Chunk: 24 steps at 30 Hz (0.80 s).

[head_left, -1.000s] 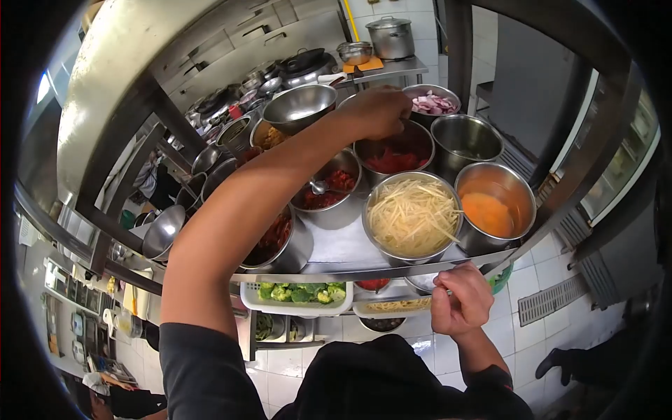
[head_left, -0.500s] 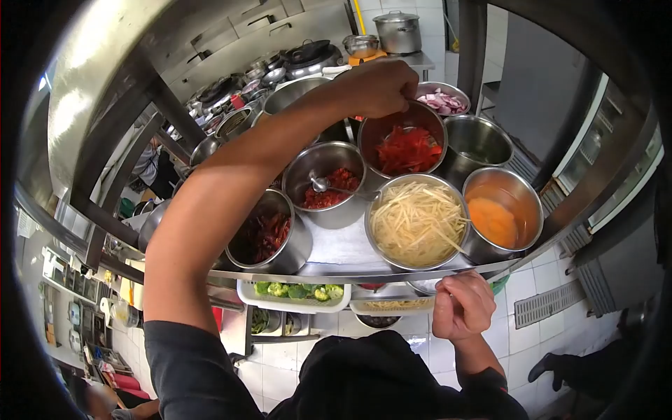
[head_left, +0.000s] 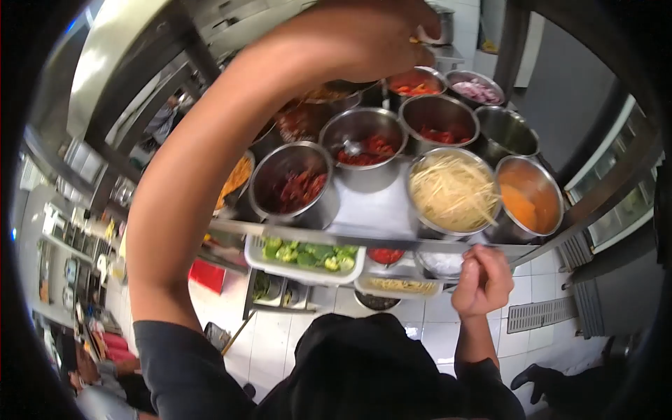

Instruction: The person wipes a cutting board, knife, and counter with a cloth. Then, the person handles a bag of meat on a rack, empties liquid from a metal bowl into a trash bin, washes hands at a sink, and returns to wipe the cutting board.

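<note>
My left hand [head_left: 409,38] reaches across the steel pots to the back of the counter, its visible fingers apart; it is blurred and partly cut off by the top of the view. Below it stand a pot of orange-red pieces [head_left: 418,89] and a pot of red strips [head_left: 437,133]. At the front edge, my right hand [head_left: 484,280] is closed with curled fingers; anything inside it is hidden. Nearest to it are the pot of pale yellow shreds [head_left: 453,189] and, below the counter, a bowl of white stuff [head_left: 442,263].
Pots of dried red chillies [head_left: 301,189], chopped red chilli with a spoon [head_left: 374,148], orange liquid [head_left: 521,203] and sliced onion [head_left: 477,91] crowd the counter. A white tray of broccoli [head_left: 308,255] sits under its edge. A metal post [head_left: 518,42] rises at the right.
My left hand has left the rim of the red-strip pot and moved up and farther back, its fingers now apart. The whole view has shifted. My right hand stays closed near the edge.
</note>
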Tool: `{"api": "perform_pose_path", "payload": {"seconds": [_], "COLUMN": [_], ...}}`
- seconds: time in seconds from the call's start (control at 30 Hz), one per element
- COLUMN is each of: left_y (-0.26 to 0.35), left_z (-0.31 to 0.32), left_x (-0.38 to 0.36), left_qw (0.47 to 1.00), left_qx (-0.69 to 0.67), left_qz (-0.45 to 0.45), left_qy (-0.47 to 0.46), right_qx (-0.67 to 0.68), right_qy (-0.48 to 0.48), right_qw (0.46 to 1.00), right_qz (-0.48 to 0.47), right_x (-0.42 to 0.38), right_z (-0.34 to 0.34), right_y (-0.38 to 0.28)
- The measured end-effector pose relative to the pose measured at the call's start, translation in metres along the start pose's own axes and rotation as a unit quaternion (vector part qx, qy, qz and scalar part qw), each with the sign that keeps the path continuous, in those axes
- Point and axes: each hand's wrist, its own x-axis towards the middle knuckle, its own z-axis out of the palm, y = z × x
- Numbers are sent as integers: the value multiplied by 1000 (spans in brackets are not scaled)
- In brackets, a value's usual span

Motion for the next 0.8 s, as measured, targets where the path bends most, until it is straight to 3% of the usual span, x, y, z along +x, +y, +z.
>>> {"api": "perform_pose_path", "payload": {"seconds": [0.1, 0.17, 0.23, 0.27, 0.3, 0.37, 0.43, 0.5, 0.53, 0.57, 0.67, 0.8], "left_y": [15, 16, 3, -6, -2, -18, -15, -13, -6, -6, -12, -19], "left_z": [-1, -19, 3, 34, 28, 50, 85, 116, 129, 137, 154, 173], "left_x": [-66, -104, -147, -172, -187, -224, -248, -264, -264, -272, -291, -319], "left_qw": [997, 982, 961, 940, 949, 889, 802, 747, 699, 674, 639, 628], "left_qx": [-56, -184, -223, -171, -153, -334, -488, -574, -597, -631, -682, -706], "left_qz": [-10, -23, -42, -62, -42, 20, 40, 23, 16, -1, -18, -42], "left_qy": [44, 35, 156, 288, 274, 313, 343, 335, 393, 385, 355, 324], "right_qx": [30, 53, 70, 59, 65, 137, 265, 472, 564, 615, 613, 546], "right_qy": [5, 17, 32, 39, 50, 69, 84, 102, 114, 67, 97, 112], "right_qw": [999, 997, 994, 992, 989, 976, 941, 831, 756, 718, 680, 719], "right_qz": [26, 45, 76, 107, 122, 155, 191, 277, 312, 319, 390, 416], "right_x": [-5, -3, -4, -4, -5, -3, -1, 3, 0, -7, -21, -51], "right_z": [1, 3, 4, 4, 4, 0, -10, -19, -23, -30, -33, -47], "right_y": [1, 0, -2, -8, -11, -14, -22, -39, -48, -48, -81, -126]}}
